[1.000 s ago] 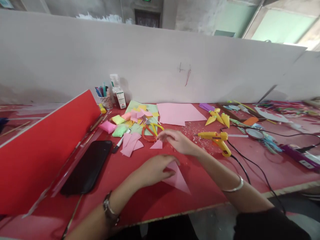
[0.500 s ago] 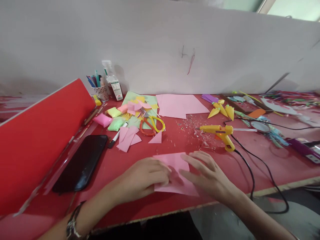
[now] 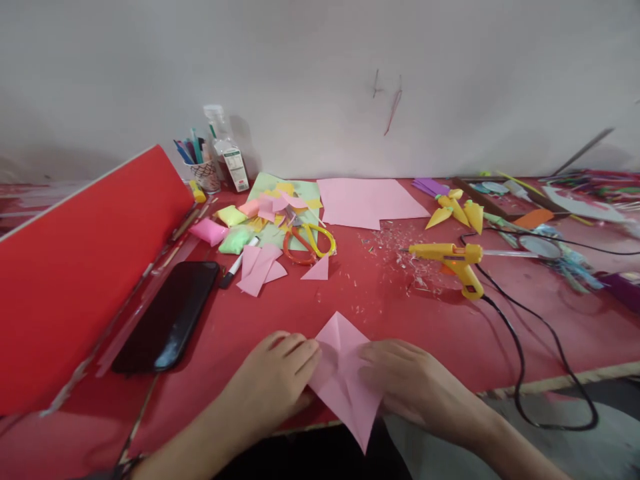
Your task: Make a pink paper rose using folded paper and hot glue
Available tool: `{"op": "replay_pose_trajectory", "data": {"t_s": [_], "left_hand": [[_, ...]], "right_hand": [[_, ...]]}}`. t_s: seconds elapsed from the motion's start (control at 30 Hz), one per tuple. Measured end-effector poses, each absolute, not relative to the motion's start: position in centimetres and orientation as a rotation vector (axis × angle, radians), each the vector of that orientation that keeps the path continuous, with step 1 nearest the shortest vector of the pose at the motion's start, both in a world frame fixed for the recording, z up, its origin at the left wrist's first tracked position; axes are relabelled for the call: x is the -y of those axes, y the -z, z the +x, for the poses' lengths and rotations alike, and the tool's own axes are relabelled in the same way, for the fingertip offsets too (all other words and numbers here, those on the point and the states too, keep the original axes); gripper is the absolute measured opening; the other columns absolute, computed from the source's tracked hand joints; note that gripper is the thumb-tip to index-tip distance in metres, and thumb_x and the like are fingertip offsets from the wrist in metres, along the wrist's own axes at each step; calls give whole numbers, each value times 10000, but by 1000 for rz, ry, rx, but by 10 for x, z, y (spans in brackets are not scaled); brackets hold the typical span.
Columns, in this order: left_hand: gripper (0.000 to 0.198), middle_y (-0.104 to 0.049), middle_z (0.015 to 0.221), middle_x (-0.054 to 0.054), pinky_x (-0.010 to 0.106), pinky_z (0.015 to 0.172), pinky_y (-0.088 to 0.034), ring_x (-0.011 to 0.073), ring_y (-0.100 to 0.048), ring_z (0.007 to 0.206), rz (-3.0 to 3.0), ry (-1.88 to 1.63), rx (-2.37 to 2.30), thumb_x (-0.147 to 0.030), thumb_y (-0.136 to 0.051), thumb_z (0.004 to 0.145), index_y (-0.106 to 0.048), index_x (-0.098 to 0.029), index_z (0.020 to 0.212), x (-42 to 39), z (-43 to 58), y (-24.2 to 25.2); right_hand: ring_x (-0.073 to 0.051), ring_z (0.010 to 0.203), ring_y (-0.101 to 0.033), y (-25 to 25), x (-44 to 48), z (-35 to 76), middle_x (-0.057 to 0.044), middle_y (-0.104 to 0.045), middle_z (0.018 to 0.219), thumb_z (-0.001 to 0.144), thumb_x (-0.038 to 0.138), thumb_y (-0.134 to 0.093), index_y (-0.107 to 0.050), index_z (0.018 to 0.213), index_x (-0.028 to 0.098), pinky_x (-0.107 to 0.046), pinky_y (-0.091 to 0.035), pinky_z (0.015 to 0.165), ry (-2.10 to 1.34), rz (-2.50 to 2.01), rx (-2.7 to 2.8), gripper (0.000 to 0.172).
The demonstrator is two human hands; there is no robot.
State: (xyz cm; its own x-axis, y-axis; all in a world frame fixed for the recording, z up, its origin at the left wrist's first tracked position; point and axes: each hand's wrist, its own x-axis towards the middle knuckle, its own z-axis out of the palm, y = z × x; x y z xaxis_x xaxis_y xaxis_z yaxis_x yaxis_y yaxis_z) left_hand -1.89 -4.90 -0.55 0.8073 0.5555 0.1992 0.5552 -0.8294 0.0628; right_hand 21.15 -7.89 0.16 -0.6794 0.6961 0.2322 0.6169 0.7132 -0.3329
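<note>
A pink sheet of paper (image 3: 345,380) with crossing creases is turned corner-up at the table's front edge, its lowest corner reaching past that edge. My left hand (image 3: 285,370) grips its left corner, fingers curled together. On the opposite corner my right hand (image 3: 405,373) is closed, its thumb partly hidden. Beyond the hands lie a pink paper triangle (image 3: 317,269), pink paper scraps (image 3: 259,268) and scissors (image 3: 300,245) with red and yellow handles.
A yellow glue gun (image 3: 450,257) with a black cord (image 3: 517,353) lies to the right. A black phone (image 3: 167,317) and a red board (image 3: 90,273) are on the left. Farther back are a larger pink sheet (image 3: 370,200), a bottle (image 3: 230,157) and yellow paper cones (image 3: 453,210).
The pink sheet has turned from lying square to standing corner-up and come nearer the front edge. My right hand's spread fingers have closed on its right corner; my left hand has shifted left.
</note>
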Motion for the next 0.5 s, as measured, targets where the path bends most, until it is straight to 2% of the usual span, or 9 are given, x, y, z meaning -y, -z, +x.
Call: {"op": "replay_pose_trajectory", "data": {"t_s": [0.23,0.33,0.4,0.5], "left_hand": [[274,-653,878,15,317,628,-443,189,-577,736,2791,-476,-1107,-398,-508,774,-586,-192,937,61,-16,4],[191,-650,785,0,295,581,-430,167,-567,673,2748,-588,-1155,-300,-450,826,-607,-211,889,61,-15,7],[213,-640,723,-14,258,544,-417,141,-551,633,2687,-633,-1157,-238,-411,850,-623,-231,827,61,-15,12],[257,-636,698,-23,225,520,-416,120,-535,606,2565,-746,-1151,-244,-399,861,-632,-235,753,62,-15,17]], "right_hand": [[-119,752,-570,0,72,208,-38,-627,826,800,118,-391,-609,760,206,-227,-476,665,-571,-1174,2360,239],[-108,677,-546,4,70,203,-26,-576,717,809,142,-391,-549,636,188,-206,-461,608,-591,-1285,2251,238],[-105,640,-529,6,69,201,-21,-551,676,819,171,-393,-519,608,182,-203,-451,577,-574,-1333,2224,246],[-106,600,-508,10,69,200,-16,-530,643,828,220,-400,-499,594,177,-208,-431,542,-498,-1362,2230,258]]}}
